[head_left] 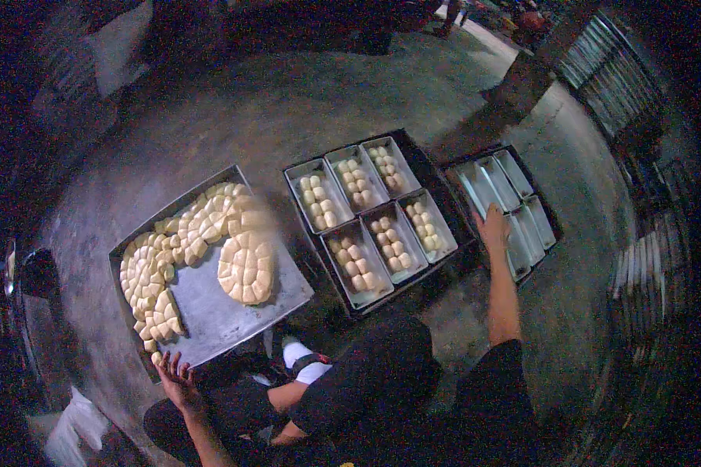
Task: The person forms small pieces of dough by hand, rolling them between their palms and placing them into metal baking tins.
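Observation:
My left hand point(182, 383) is at the near left corner of a metal tray point(220, 327), palm up with its fingers apart. A small dough piece lies by its fingertips at the tray's edge. On the tray are many cut dough pieces point(144, 272) along the left and far sides, and a round scored dough slab point(246, 268). My right hand point(494, 229) reaches far right and grips the rim of a loaf pan point(519, 247) in a dark frame of pans without dough. Its fingertips are partly hidden by the pan's wall.
Between the two stands a dark frame point(358, 311) of joined loaf pans point(319, 222), each with rows of dough balls point(356, 183). All rest on a concrete floor point(288, 101). My bent legs point(366, 373) are close in front. A white cloth or bag point(78, 424) lies lower left; corrugated sheets point(611, 70) stand far right.

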Motion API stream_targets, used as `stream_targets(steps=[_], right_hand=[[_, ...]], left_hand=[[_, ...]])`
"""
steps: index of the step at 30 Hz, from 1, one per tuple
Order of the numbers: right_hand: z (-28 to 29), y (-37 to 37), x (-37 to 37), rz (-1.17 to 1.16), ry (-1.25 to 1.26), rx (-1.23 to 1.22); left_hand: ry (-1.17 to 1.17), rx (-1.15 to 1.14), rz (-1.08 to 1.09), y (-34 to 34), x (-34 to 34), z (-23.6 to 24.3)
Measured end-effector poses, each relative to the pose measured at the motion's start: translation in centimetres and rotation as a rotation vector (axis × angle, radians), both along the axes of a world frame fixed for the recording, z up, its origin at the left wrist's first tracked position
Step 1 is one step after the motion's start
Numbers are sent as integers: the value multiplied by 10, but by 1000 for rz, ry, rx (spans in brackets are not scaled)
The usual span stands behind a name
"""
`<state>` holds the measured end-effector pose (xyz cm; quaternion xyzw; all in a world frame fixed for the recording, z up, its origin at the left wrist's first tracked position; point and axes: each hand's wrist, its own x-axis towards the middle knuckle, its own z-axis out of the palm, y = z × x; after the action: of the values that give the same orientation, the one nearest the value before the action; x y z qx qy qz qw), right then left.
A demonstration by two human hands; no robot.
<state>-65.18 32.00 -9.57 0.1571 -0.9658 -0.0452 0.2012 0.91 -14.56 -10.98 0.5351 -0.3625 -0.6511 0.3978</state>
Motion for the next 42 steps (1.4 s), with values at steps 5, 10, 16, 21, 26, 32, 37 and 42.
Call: stream_targets(steps=[5,10,16,21,26,32,37,42], right_hand=[[-17,67,7,-27,-229,46],[-27,75,-9,90,-199,118],[2,50,2,226,-176,-127],[-4,10,23,346,-178,-55],[-18,-71,76,543,26,-114],[-36,-135,102,410,-142,-123],[-21,-201,147,503,-364,-49],[-38,-253,155,675,-379,-107]], left_hand=[[32,19,-33,0,-2,-7],[100,-25,-28,0,3,-9],[140,-116,88,18,-9,17],[164,-29,-26,-1,1,-7],[96,-127,-31,5,7,3],[140,-68,-20,2,-3,-7],[141,-60,5,9,-2,8],[146,-49,18,12,-6,7]])
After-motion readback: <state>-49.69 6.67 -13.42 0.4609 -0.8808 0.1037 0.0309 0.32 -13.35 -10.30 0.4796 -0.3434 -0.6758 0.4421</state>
